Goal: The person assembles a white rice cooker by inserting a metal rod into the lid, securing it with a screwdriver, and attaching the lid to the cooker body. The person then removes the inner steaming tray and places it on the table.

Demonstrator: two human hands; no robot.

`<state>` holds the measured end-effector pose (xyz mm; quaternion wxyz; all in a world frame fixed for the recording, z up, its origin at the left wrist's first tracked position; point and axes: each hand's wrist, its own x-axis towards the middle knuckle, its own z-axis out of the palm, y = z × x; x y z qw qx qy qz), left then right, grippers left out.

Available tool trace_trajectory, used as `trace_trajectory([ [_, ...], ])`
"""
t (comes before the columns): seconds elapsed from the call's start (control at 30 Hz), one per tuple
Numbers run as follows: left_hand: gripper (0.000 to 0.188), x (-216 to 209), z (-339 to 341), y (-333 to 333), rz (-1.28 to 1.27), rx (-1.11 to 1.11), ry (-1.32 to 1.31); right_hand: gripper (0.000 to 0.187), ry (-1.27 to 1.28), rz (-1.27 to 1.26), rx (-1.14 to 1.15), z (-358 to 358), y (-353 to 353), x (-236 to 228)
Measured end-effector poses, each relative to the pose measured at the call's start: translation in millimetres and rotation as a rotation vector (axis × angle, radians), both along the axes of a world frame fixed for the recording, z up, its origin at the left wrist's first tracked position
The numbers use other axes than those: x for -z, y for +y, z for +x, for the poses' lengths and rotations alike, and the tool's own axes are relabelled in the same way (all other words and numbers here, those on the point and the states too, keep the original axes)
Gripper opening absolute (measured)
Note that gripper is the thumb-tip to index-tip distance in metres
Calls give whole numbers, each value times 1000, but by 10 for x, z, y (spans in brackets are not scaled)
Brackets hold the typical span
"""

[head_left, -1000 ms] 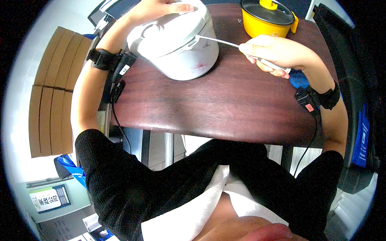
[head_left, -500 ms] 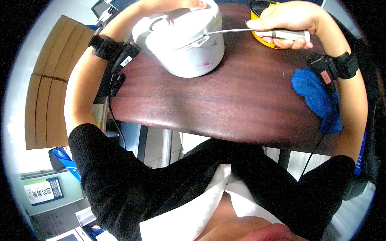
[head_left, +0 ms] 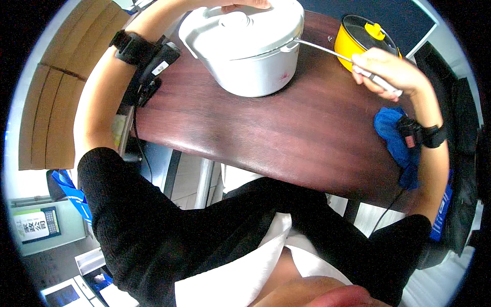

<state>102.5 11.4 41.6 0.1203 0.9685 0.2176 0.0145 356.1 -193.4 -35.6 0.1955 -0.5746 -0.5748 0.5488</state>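
A white rice cooker (head_left: 255,77) with a small pink print stands at the back of the dark wooden table (head_left: 245,130), its lid (head_left: 271,30) down. At the upper edge my left hand (head_left: 253,4) rests on top of the lid with fingers stretched out; part of it is cut off. My right hand (head_left: 391,71), to the right, is closed around the white handle of a thin, long-shafted tool (head_left: 325,50). The shaft reaches left to the cooker's rim beside the clasp at the lid's edge. How the tip meets the rim is too small to tell.
Behind my right hand stands a yellow pot (head_left: 348,43) with a dark lid and yellow knob. A crumpled blue cloth (head_left: 391,128) lies by my right wrist. A black cable hangs off the left table edge. Brown cardboard (head_left: 46,112) stands at the left.
The view has shifted, so the cooker appears farther right and more of the yellow pot shows. My right hand has come lower and nearer, and the tool now slants downward to the right.
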Motion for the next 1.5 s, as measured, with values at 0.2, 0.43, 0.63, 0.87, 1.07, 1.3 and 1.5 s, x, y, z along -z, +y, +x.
trace_trajectory([
  [0.2, 58, 132, 56, 124, -106, 22, 57, 41, -225, 173, -29, -491, 108, 321],
  [0.43, 58, 195, -34, 202, -75, -24, -23, 41, -21, 172, 89, -391, -14, 524],
  [0.63, 54, 108, -182, 170, -42, -111, -58, 36, 167, 233, 92, -531, -17, 690],
  [0.87, 48, 193, -163, 366, -210, -48, -288, 35, 305, 356, 212, -635, 18, 747],
  [1.07, 48, 194, -182, 366, -176, -92, -315, 34, 247, 401, 226, -701, 48, 731],
  [1.3, 44, 147, -213, 272, -228, -168, -317, 29, 253, 430, 243, -722, 25, 744],
  [1.5, 43, 145, -221, 292, -208, -156, -314, 34, 127, 478, 256, -765, -23, 659],
])
